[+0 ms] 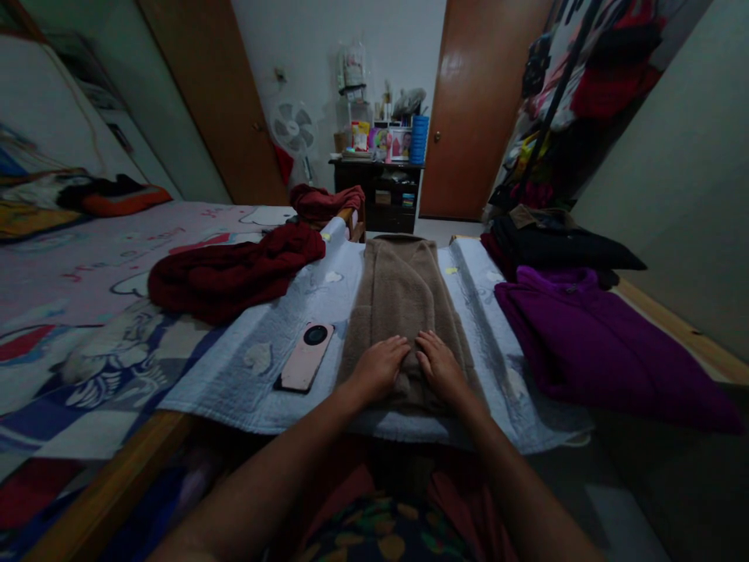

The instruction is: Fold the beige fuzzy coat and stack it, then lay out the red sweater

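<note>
A brown fleecy garment [401, 293], folded into a long strip, lies on a light blue quilted cloth [257, 390]. My left hand [383, 365] rests flat on the lower half of the garment, its fingers stretched out. Close beside it, my right hand [438, 363] also lies on the garment with its fingers extended. The fingertips of the two hands are near each other but apart. Neither hand grips anything. To the left of the garment, a pink phone [305, 357] lies on the cloth with its round black camera facing up.
Dark red clothing [234, 273] lies at the left on the bed [117, 265]. At the right are a folded purple garment [608, 336] and a black folded pile [567, 242]. A dark cabinet [380, 191] and a fan [292, 126] stand at the back.
</note>
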{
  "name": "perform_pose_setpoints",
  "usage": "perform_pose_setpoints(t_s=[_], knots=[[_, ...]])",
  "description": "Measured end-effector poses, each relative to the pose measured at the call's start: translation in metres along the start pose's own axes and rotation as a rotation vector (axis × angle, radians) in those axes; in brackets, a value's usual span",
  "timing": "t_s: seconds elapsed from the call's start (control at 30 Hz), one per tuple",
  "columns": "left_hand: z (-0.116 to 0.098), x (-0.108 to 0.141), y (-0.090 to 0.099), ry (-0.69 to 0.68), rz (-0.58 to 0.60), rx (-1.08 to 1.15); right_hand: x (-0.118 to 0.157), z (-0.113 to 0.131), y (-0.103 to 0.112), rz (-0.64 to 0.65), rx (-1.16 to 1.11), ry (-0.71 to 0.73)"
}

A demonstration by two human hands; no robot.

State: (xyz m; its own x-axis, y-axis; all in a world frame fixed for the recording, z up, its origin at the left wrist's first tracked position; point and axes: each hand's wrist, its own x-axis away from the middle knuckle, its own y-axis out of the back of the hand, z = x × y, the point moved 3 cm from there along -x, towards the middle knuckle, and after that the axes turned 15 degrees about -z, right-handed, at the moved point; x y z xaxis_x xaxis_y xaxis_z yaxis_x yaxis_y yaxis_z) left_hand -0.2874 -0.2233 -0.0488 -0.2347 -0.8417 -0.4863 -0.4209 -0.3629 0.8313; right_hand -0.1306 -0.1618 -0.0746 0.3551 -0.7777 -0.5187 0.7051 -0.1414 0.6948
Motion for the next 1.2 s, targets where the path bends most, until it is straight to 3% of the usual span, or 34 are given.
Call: perform_pose_setpoints(t_s=[0.17,0.47,0.77,0.97,1.1,1.2], knots=[[-0.003,0.011,-0.004,0.025,-0.049,-0.004,-0.006,0.003,0.005,0.010,-0.175,-0.058],[-0.003,0.016,-0.009,0.043,-0.072,0.000,0.006,0.010,-0.001,0.063,-0.088,0.066],[-0.008,0.018,-0.009,0.093,-0.130,0.007,0.016,0.014,0.023,-0.142,-0.095,-0.086],[-0.014,0.018,0.005,0.125,-0.111,0.070,0.031,0.020,0.043,-0.023,0.078,-0.114],[-0.019,0.021,0.009,0.124,-0.100,0.101,0.040,0.030,0.045,0.122,0.170,-0.085],[-0.020,0.023,0.008,0.140,-0.101,0.097,0.042,0.037,0.044,0.149,0.245,-0.040]])
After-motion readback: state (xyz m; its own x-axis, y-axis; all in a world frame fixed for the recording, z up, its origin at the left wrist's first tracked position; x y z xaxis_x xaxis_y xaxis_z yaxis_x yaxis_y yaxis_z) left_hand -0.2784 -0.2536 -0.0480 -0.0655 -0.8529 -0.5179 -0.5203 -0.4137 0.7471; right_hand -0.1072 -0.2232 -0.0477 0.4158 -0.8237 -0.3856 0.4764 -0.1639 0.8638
